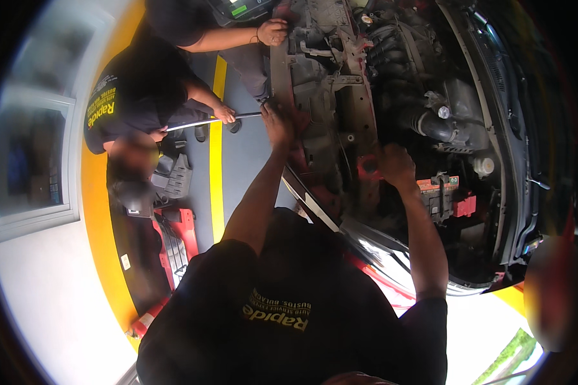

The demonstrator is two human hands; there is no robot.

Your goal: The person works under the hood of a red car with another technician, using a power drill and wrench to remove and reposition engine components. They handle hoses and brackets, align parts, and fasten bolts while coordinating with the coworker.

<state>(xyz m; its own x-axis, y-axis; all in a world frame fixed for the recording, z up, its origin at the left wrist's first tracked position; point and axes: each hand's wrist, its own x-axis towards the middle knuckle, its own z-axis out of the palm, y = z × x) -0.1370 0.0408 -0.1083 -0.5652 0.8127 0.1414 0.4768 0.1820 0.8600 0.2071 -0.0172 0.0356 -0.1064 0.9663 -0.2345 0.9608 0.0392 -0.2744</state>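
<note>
Right hand (397, 165) is just left of the car battery (438, 196), curled right beside a dusty red part (368, 167), but it's too dark to tell if it's actually gripping it. Left hand (278, 122) is way further left of the battery, up against the car's front edge (280, 74); can't tell how closed. Even further left of the battery, a co-worker's hand (225, 114) has hold of a thin rod (196, 123).
</note>
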